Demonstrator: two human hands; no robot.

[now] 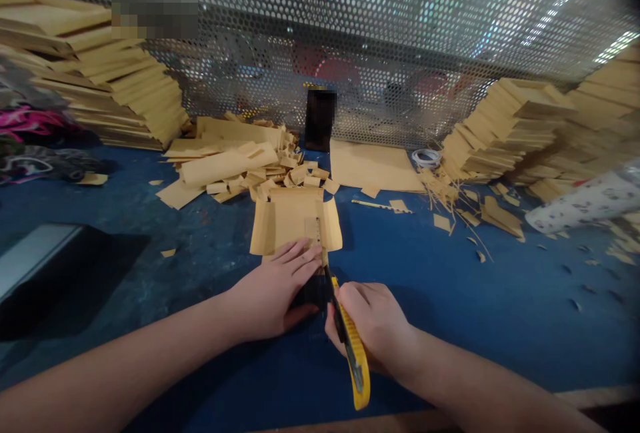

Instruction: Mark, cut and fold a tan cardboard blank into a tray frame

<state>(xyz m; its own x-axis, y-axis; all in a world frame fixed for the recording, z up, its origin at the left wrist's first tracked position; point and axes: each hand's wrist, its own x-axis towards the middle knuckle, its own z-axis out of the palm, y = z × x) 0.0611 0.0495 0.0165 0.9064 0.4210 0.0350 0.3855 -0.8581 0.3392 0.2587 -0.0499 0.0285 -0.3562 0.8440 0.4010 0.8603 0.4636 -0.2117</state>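
Observation:
My left hand (pixel 287 276) lies with fingers stretched out, pressing a clear ruler (pixel 312 228) onto a tan cardstock sheet (pixel 285 216) with folded-up side flaps. My right hand (pixel 373 320) is wrapped round a yellow utility knife (pixel 356 346). The knife's blade end points away from me and meets the sheet's near right part, beside the ruler's edge. The left hand covers part of the ruler and the sheet's near edge.
Cardstock scraps (pixel 270 170) are heaped behind the sheet. Tall cardstock stacks stand at the left (pixel 125 86) and right (pixel 505 120). A phone (pixel 320 120) leans on the perforated metal screen (pixel 370 106). A pencil (pixel 373 204), a dark box (pixel 55 266) and a patterned roll (pixel 585 203) lie on the blue table.

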